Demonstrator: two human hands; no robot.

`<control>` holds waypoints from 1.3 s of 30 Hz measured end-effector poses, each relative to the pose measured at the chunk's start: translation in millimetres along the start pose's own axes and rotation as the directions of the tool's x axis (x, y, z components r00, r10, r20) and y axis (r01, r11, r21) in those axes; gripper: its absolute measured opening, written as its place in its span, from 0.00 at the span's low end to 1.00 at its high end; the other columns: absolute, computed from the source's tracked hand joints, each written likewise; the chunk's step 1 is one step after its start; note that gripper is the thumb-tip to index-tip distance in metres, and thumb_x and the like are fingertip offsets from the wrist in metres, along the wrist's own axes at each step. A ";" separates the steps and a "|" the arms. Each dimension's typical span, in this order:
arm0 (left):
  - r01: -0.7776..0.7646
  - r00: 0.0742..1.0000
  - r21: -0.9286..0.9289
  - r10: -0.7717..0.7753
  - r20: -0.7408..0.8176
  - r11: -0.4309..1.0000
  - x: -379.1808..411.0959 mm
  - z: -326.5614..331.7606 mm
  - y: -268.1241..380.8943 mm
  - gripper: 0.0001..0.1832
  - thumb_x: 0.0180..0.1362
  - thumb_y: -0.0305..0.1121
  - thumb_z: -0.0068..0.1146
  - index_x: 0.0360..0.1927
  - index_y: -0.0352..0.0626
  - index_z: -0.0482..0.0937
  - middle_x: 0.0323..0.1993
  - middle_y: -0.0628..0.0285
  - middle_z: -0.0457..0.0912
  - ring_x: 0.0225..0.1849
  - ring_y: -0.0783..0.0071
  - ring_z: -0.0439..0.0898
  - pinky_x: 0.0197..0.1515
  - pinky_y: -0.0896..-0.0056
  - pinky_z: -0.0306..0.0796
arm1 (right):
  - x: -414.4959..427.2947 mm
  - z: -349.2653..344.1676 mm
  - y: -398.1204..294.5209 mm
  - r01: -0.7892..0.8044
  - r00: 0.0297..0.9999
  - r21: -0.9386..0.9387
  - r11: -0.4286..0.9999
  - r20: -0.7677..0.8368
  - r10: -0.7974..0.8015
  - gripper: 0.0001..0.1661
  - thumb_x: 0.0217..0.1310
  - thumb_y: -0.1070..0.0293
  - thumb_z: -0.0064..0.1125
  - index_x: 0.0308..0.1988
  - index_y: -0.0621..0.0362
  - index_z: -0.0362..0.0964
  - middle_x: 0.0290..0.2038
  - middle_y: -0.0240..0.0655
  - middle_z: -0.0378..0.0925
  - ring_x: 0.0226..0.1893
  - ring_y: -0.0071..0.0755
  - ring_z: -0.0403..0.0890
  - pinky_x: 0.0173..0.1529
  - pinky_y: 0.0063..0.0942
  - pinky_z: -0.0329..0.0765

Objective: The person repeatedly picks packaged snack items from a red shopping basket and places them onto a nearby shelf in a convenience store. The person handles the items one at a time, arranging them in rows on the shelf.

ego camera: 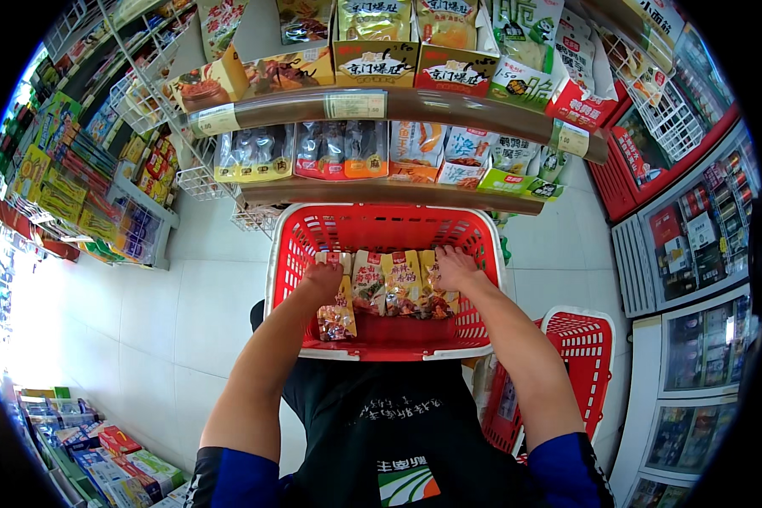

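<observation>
A red plastic shopping basket (381,219) with a white rim stands right in front of me. Inside it, several snack packets lie in a row: a pale one (368,286), a yellow one (401,282) beside it, and another yellow one (433,301) at the right end. My left hand (324,279) is closed over a packet at the row's left end; a yellow packet (336,317) shows below its fingers, lower than the others. My right hand (455,268) lies against the right-end packet with its fingers stretched forward, and part of that packet is hidden beneath it.
Just beyond the basket is a shelf rack (394,193) with boxed snack packets on two levels. A second red basket (578,336) stands on the floor to my right. Glass-door coolers (695,235) line the right side; stacked goods (70,190) stand at left.
</observation>
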State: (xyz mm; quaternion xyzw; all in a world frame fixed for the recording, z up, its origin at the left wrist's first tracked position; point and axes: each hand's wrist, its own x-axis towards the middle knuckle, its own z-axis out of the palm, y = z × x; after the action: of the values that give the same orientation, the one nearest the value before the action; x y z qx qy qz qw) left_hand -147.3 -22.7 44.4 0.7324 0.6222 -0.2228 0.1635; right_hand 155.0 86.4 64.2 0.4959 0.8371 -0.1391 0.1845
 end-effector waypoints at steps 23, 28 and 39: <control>-0.107 0.987 -0.799 0.161 -0.013 0.591 2.0 -30.1 9.9 0.16 0.60 0.44 0.62 0.45 0.44 0.85 0.33 0.57 0.84 0.38 0.64 0.81 0.43 0.62 0.75 | 5.0 12.8 8.6 0.046 0.996 0.055 0.997 0.069 -0.050 0.20 0.51 0.68 0.66 0.47 0.57 0.78 0.54 0.44 0.78 0.56 0.49 0.79 0.57 0.43 0.79; 0.029 0.995 -0.962 0.087 0.054 0.271 1.5 -26.4 47.4 0.19 0.63 0.39 0.61 0.56 0.42 0.79 0.43 0.59 0.82 0.40 0.73 0.78 0.38 0.67 0.75 | -11.7 3.0 -6.3 0.112 0.982 0.064 0.992 0.144 -0.120 0.22 0.54 0.66 0.64 0.50 0.60 0.79 0.55 0.48 0.79 0.58 0.48 0.79 0.59 0.41 0.79; -0.060 0.998 -0.868 0.038 -0.048 0.492 28.6 -6.6 71.9 0.23 0.64 0.35 0.60 0.61 0.37 0.73 0.46 0.54 0.82 0.42 0.72 0.79 0.40 0.70 0.75 | -3.3 8.2 -3.6 0.111 0.994 0.399 0.910 -0.026 -0.109 0.20 0.60 0.56 0.66 0.49 0.52 0.82 0.42 0.39 0.86 0.47 0.42 0.85 0.51 0.39 0.80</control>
State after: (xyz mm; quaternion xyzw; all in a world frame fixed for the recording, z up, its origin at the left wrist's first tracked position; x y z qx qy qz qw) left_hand -72.0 -7.7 32.1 0.5704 0.6305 0.1333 0.5092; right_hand 154.7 78.7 58.5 0.4755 0.8179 -0.3164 0.0697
